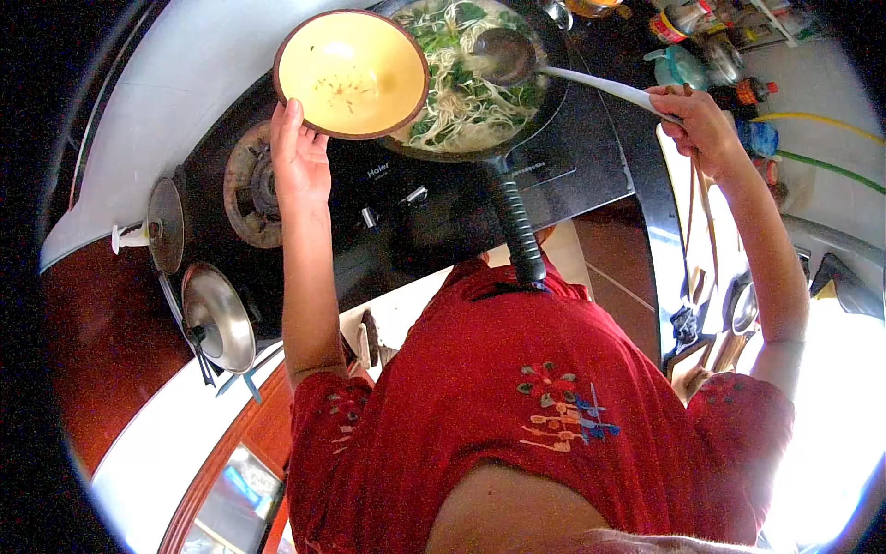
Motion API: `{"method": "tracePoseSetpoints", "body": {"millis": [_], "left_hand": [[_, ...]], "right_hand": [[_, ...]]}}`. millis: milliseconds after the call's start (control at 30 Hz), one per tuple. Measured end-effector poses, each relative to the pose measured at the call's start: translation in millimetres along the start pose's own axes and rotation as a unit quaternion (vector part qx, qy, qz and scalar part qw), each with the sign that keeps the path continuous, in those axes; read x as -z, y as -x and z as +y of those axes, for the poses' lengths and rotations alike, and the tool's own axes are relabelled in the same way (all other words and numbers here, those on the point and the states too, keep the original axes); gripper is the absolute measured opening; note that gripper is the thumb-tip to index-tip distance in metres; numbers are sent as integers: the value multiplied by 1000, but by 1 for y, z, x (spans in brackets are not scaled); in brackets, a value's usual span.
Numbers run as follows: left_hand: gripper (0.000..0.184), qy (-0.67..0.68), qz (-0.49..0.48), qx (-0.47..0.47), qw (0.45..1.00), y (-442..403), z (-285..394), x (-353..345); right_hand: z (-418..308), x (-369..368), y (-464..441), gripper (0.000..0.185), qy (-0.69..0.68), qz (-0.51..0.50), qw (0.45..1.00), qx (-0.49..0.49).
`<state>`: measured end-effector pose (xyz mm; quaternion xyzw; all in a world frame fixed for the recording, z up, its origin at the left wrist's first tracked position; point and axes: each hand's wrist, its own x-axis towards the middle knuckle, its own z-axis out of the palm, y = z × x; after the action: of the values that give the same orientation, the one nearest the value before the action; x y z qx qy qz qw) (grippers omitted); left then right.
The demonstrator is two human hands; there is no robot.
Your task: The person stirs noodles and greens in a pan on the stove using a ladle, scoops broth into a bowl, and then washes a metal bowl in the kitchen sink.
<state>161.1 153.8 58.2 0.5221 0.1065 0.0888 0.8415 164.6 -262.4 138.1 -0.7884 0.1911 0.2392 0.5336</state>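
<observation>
A yellow bowl with a brown rim (355, 69) is gripped at its lower left edge by my left hand (300, 157); dark specks lie in its bottom. It hangs beside and partly over a pan (503, 148) of noodles and green leaves (461, 111) in liquid. My right hand (699, 129) is closed round the pale handle of a ladle (600, 83). The ladle's dark bowl rests over the noodles at the pan's right side. The pan's black handle (515, 222) points toward my body.
The pan is on a black stove (369, 245) with a second burner (251, 185) at the left. Metal lids (218, 317) stand at the far left. Bottles (681, 20) and jars crowd the upper right. A spoon (744, 307) and other utensils lie below my right arm.
</observation>
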Motion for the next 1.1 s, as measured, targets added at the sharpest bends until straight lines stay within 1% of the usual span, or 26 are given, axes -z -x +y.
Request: {"method": "tracePoseSetpoints", "body": {"millis": [200,500,600,700,800,833,933,967,1067,1100], "left_hand": [[51,0,1,2,1000,0,0,1],[49,1,-4,6,1000,-1,-1,-5],[49,-3,2,1,1000,1,-2,-10],[49,-4,-6,-1,1000,1,0,-13],[47,-3,-14,-2,1000,-2,-1,-10],[47,-1,-13,-1,1000,-3,-2,-10],[44,4,-12,4,1000,-6,-4,-9],[44,5,-12,5,1000,-6,-4,-9],[51,4,-10,-1,1000,-5,-5,-15],[51,9,-17,2,1000,-5,-5,-18]], "right_hand": [[11,4,-9,22,-27,2,1000,-16],[18,4,-7,23,-25,2,999,-29],[18,5,-2,23,-60,-3,998,-24],[25,17,-4,24,-128,0,991,-27],[22,28,8,25,-146,-33,989,-1],[16,29,15,20,-129,-36,991,0],[19,44,22,25,-185,-53,981,9],[14,43,29,26,-188,-30,982,8],[7,56,42,23,-214,-18,976,23],[2,56,48,25,-226,-21,973,30]]}}
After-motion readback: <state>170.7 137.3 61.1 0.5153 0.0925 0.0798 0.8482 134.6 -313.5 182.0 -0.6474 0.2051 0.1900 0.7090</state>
